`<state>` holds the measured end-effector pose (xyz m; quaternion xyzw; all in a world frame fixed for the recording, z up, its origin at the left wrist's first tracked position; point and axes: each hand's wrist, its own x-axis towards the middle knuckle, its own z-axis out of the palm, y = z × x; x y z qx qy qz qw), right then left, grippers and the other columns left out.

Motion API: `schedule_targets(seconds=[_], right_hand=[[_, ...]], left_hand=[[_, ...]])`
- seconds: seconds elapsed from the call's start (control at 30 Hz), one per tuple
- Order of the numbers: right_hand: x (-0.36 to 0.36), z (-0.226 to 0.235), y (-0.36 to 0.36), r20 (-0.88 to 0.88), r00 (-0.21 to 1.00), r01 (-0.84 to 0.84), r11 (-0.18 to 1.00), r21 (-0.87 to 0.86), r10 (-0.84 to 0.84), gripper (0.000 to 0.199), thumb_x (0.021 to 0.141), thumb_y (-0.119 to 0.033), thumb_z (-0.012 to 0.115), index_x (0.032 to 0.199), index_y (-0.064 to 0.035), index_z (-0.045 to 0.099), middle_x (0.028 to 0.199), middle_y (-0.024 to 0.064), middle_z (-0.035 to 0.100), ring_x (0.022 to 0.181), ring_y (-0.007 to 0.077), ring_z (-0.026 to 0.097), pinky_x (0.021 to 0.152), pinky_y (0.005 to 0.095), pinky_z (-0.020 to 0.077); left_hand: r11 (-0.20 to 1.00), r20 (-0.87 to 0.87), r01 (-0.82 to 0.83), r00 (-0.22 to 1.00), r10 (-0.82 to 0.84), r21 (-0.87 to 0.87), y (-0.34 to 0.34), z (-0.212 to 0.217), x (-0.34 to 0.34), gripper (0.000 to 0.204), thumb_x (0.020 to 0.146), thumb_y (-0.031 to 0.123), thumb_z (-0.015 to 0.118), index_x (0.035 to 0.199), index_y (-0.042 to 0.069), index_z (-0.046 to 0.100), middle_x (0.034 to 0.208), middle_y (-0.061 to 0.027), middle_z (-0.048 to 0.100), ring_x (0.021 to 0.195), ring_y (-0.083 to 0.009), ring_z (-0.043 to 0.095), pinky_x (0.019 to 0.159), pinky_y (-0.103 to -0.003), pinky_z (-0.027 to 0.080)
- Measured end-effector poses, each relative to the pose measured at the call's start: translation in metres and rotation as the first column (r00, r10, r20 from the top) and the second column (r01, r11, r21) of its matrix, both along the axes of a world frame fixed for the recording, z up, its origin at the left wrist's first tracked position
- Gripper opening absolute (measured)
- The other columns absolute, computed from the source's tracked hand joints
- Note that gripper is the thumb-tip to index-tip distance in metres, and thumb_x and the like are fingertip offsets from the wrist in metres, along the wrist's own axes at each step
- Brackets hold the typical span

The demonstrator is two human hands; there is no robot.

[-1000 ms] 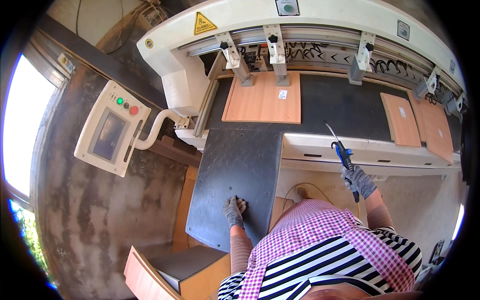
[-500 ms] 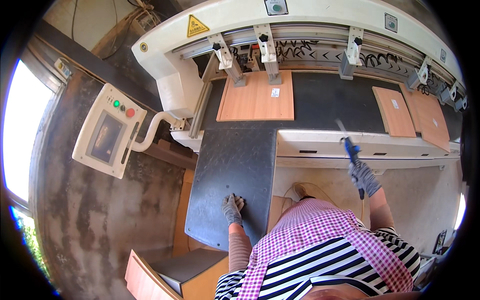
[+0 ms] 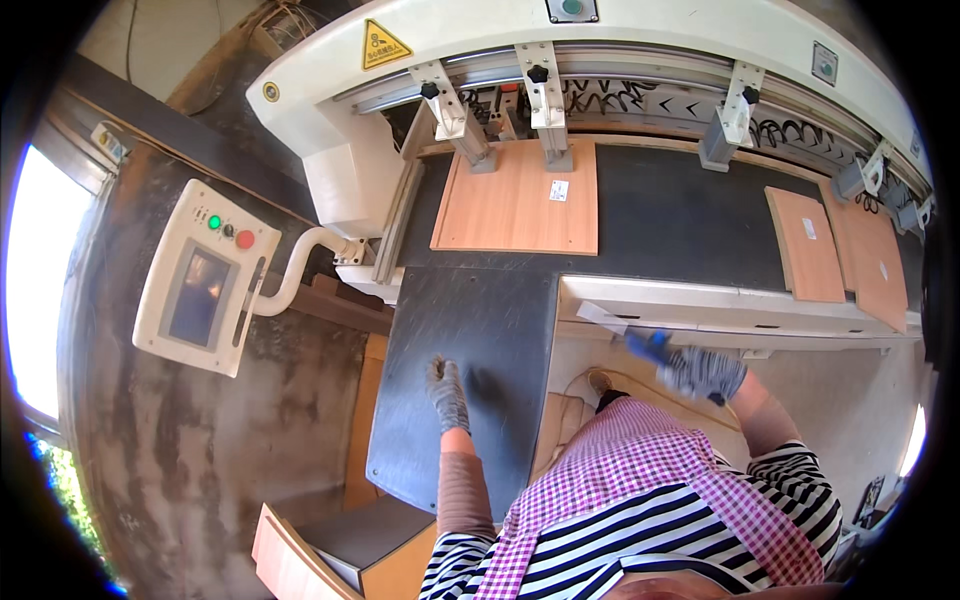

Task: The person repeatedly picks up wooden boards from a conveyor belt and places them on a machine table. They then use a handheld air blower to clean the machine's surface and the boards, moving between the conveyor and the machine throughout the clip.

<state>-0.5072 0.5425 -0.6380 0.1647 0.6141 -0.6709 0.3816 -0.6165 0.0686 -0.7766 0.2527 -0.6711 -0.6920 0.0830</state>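
Observation:
In a grey knit glove, my left hand (image 3: 446, 393) is raised over the black extension table (image 3: 480, 320), its shadow falling beside it. The fingers are drawn together and curled; whatever lies under them, if anything, is hidden. My right hand (image 3: 706, 375), in a striped grey glove, is closed around a blue air blow gun (image 3: 650, 347). The gun points left, in front of the machine's white front edge, and is blurred by motion. Beyond the extension table, a wood-grain panel (image 3: 515, 200) with a small white label lies on the machine bed under two clamps (image 3: 545, 105).
More wood-grain panels (image 3: 808, 245) lie at the bed's right end. A control panel (image 3: 205, 280) with a screen and buttons stands on a bent white arm at left. Boards (image 3: 300, 555) lean below the extension table. A thin yellow hose (image 3: 660, 385) runs across the floor.
My right hand has swung the blow gun down and left, from pointing up at the bed to pointing leftward. My left hand has moved forward and slightly left, lifting off the extension table.

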Motion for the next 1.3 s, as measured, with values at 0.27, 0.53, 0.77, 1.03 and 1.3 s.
schedule_targets(seconds=[0.27,0.53,0.77,1.03,1.3], right_hand=[[-0.101,0.002,0.029,0.058,0.981,0.189,0.977,-0.096,-0.184,0.014,0.089,-0.023,0.065,0.087,-0.01,0.06,0.062,-0.0002,0.057,0.048,0.0094,0.052,0.041,0.025,0.0425],[-0.221,-0.056,0.157,-0.274,0.956,0.29,0.493,0.821,-0.106,0.034,0.083,-0.031,0.071,0.102,-0.0052,0.06,0.087,0.0094,0.064,0.063,0.0205,0.059,0.054,0.0332,0.05],[-0.307,-0.134,0.002,-0.68,0.695,0.5,0.522,0.691,0.234,0.058,0.076,-0.046,0.073,0.109,-0.0001,0.062,0.102,0.019,0.063,0.096,0.0332,0.062,0.085,0.0414,0.0508],[-0.347,-0.102,-0.044,-0.544,0.737,0.34,0.476,0.811,0.4,0.067,0.073,-0.038,0.071,0.127,-0.003,0.054,0.126,0.0188,0.056,0.119,0.0348,0.051,0.101,0.0389,0.0411],[-0.303,-0.117,-0.162,-0.483,0.431,0.126,0.479,0.869,0.763,0.067,0.089,-0.057,0.044,0.141,-0.0155,0.044,0.147,0.0131,0.04,0.139,0.0324,0.028,0.113,0.0585,0.0112]], left_hand=[[0.929,-0.083,0.074,0.99,-0.111,-0.364,0.031,0.018,-0.177,0.048,0.091,0.012,0.061,0.132,-0.007,0.046,0.138,-0.0246,0.047,0.129,-0.031,0.046,0.11,-0.038,0.034],[0.509,0.334,0.316,0.941,-0.059,-0.801,0.059,0.015,-0.329,0.089,0.076,0.056,0.07,0.136,-0.003,0.044,0.14,-0.0256,0.044,0.13,-0.0363,0.042,0.109,-0.041,0.035],[0.316,0.516,0.479,0.856,0.038,-0.819,0.094,0.046,-0.326,0.091,0.065,0.064,0.075,0.128,0.0,0.053,0.133,-0.0233,0.05,0.123,-0.0353,0.049,0.103,-0.043,0.041],[0.661,0.334,0.286,0.941,-0.058,-0.694,0.092,0.006,-0.054,0.048,0.071,0.042,0.083,0.067,-0.001,0.063,0.058,-0.0119,0.061,0.052,-0.0202,0.059,0.046,-0.037,0.046],[0.654,0.185,0.381,0.918,-0.35,-0.654,0.147,0.023,0.036,0.04,0.083,0.018,0.07,0.116,-0.002,0.059,0.104,-0.021,0.063,0.095,-0.0305,0.06,0.085,-0.039,0.05]])
